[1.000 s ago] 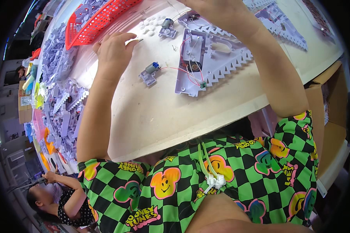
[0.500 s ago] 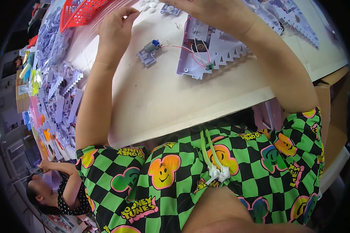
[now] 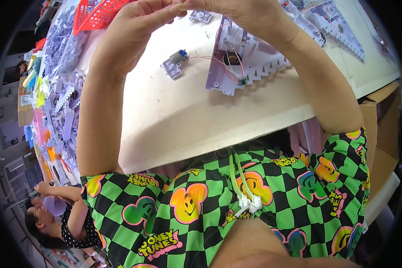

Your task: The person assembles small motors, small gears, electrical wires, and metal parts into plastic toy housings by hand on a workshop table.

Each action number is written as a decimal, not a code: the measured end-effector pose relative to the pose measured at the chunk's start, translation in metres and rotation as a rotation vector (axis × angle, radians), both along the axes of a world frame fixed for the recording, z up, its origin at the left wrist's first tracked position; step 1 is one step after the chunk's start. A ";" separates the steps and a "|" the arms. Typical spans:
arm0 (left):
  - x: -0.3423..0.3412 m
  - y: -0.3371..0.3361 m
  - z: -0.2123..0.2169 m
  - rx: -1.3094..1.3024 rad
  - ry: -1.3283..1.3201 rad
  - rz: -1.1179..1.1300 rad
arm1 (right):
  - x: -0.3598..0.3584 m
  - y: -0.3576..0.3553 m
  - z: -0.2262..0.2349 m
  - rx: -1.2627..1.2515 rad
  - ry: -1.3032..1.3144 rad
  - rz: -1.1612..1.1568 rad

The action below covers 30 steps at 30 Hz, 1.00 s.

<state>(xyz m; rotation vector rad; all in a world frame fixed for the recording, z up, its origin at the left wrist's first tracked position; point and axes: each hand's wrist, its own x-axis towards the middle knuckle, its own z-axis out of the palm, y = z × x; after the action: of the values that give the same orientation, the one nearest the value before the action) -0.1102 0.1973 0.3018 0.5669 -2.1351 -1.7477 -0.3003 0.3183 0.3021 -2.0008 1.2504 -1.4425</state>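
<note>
My left hand (image 3: 140,24) and my right hand (image 3: 243,15) meet at the top edge of the view, fingertips pinched together. Anything between them is too small or hidden to make out. Below the hands lies a small motor (image 3: 178,56) in a pale plastic bracket (image 3: 172,69). Thin wires run from it to a pale lilac plastic shell (image 3: 219,79) with a sawtooth edge, beneath my right wrist. Inside the shell are a round dark part (image 3: 231,58) and a small green circuit board (image 3: 242,81). A small pale plastic piece (image 3: 201,17) lies behind the motor.
A red perforated basket (image 3: 100,13) stands at the far left. Piles of pale plastic parts (image 3: 62,58) cover the left side. More toothed shells (image 3: 337,29) lie far right. An open cardboard box (image 3: 384,120) is beyond the right table edge. Another person (image 3: 73,219) works at lower left.
My left hand has moved so that its fingertips now meet those of my right hand; before, they were apart. The motor and shell appear slightly lower and farther right in the view.
</note>
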 end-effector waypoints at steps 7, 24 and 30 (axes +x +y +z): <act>0.000 -0.004 0.015 -0.230 0.050 0.264 | -0.007 -0.009 0.009 0.007 -0.210 -0.005; -0.028 -0.023 -0.056 -1.513 -0.302 0.266 | -0.010 -0.001 0.008 0.192 0.011 -0.175; 0.007 -0.006 -0.023 -0.823 -0.067 0.468 | 0.006 0.002 -0.001 0.223 0.011 -0.015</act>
<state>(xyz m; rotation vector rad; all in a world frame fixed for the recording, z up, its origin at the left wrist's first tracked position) -0.1028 0.1910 0.2784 0.7842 -2.2647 -0.5355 -0.2946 0.3203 0.3014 -1.8561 1.3687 -1.2397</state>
